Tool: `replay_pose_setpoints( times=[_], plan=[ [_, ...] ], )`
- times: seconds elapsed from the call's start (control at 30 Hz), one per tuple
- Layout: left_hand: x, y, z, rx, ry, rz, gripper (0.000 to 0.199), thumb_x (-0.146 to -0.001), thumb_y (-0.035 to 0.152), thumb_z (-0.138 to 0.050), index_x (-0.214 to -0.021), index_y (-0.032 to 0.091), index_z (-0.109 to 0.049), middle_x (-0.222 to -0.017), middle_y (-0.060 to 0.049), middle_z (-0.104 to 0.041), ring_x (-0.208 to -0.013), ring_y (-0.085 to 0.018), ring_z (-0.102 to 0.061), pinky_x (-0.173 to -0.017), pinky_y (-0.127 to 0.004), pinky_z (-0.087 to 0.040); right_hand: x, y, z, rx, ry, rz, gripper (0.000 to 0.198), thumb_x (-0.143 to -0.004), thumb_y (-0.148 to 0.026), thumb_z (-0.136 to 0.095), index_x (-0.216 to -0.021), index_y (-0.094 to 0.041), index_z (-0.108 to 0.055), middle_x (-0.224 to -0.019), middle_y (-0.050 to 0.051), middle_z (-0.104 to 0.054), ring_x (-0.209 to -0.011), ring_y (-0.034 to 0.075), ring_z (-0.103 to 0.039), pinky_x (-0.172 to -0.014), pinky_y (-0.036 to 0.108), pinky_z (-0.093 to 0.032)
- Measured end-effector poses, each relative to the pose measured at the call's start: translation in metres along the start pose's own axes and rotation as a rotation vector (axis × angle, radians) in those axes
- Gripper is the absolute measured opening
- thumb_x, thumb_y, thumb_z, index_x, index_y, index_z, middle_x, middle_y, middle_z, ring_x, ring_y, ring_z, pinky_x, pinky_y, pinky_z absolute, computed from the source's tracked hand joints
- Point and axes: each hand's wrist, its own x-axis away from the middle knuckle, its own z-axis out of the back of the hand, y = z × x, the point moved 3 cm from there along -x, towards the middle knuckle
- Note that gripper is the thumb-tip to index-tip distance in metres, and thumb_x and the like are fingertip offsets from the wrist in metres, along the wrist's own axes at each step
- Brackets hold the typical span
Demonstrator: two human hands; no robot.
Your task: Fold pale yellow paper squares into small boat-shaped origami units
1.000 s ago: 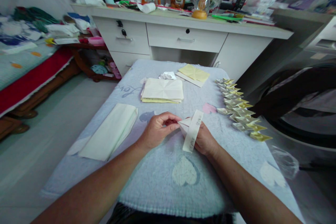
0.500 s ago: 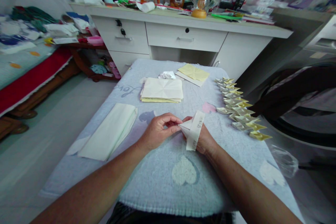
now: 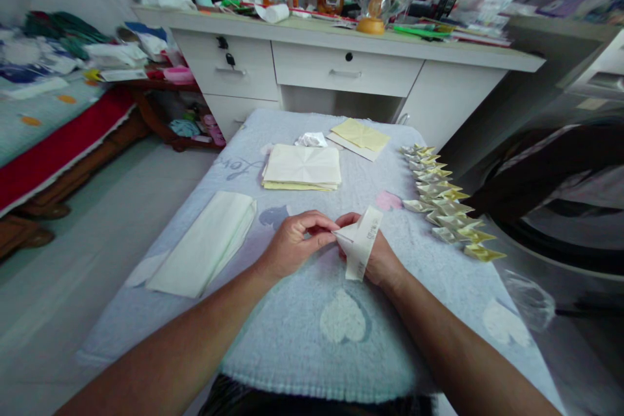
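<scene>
A partly folded sheet of white paper point(image 3: 361, 244) with printed marks along one strip is held between my two hands. My left hand point(image 3: 301, 242) pinches its pointed left tip between thumb and fingers. Behind and below the paper, my right hand point(image 3: 383, 260) grips it, and most of its fingers are hidden by the paper. Farther back lies a stack of creased paper sheets point(image 3: 303, 164), white on top with yellow under it. Several folded paper boats point(image 3: 446, 208) stand in rows to the right of my hands.
A folded pale cloth or paper bundle point(image 3: 207, 240) lies to the left on the blue table cover point(image 3: 292, 344). Beyond the stack are a crumpled white tissue point(image 3: 311, 140) and a yellow sheet point(image 3: 361, 134). A white desk point(image 3: 341, 68) stands behind; a clear plastic bag point(image 3: 529, 299) is at right.
Almost nothing differs. Both hands keep their hold on the folded paper, and the whole view has shifted very slightly.
</scene>
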Motion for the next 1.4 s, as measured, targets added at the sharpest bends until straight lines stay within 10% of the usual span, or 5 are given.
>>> replay_pose_setpoints(
  times=[0.23, 0.4, 0.67, 1.4],
  plan=[
    [-0.002, -0.004, 0.001, 0.176, 0.025, 0.168, 0.010, -0.077, 0.021, -0.070, -0.084, 0.014, -0.070, -0.080, -0.001, -0.069, -0.075, -0.012, -0.061, -0.072, -0.023, -0.047, 0.005, -0.022, 0.015, 0.498, 0.320, 0.557, 0.078, -0.064, -0.035, -0.077, -0.129, -0.027, -0.035, -0.114, 0.008, -0.048, -0.095, 0.022, -0.054, -0.075, 0.035, -0.048],
    [-0.003, -0.008, -0.001, 0.223, -0.002, 0.230, 0.012, -0.075, 0.022, -0.070, -0.084, 0.014, -0.068, -0.078, 0.000, -0.068, -0.072, -0.010, -0.060, -0.071, -0.022, -0.046, 0.017, -0.039, 0.012, 0.954, 0.283, 0.870, 0.055, -0.076, -0.027, -0.067, -0.126, -0.027, -0.046, -0.115, 0.009, -0.047, -0.110, 0.028, -0.046, -0.092, 0.046, -0.038],
    [-0.002, -0.011, -0.005, 0.193, -0.039, 0.212, 0.014, -0.077, 0.021, -0.068, -0.088, 0.014, -0.068, -0.077, 0.000, -0.066, -0.071, -0.010, -0.059, -0.069, -0.022, -0.046, 0.018, -0.041, 0.004, 1.080, 0.164, 0.852, 0.008, -0.084, -0.025, -0.064, -0.091, -0.023, -0.061, -0.086, 0.003, -0.059, -0.086, 0.021, -0.052, -0.077, 0.039, -0.033],
    [0.000, -0.006, -0.005, 0.070, -0.054, 0.153, 0.011, -0.079, 0.021, -0.065, -0.086, 0.014, -0.068, -0.080, -0.001, -0.068, -0.075, -0.012, -0.059, -0.072, -0.024, -0.045, 0.020, -0.034, 0.004, 0.999, 0.174, 0.782, 0.007, -0.084, -0.029, -0.063, -0.086, -0.022, -0.062, -0.081, 0.002, -0.059, -0.082, 0.019, -0.052, -0.078, 0.038, -0.034]
  ],
)
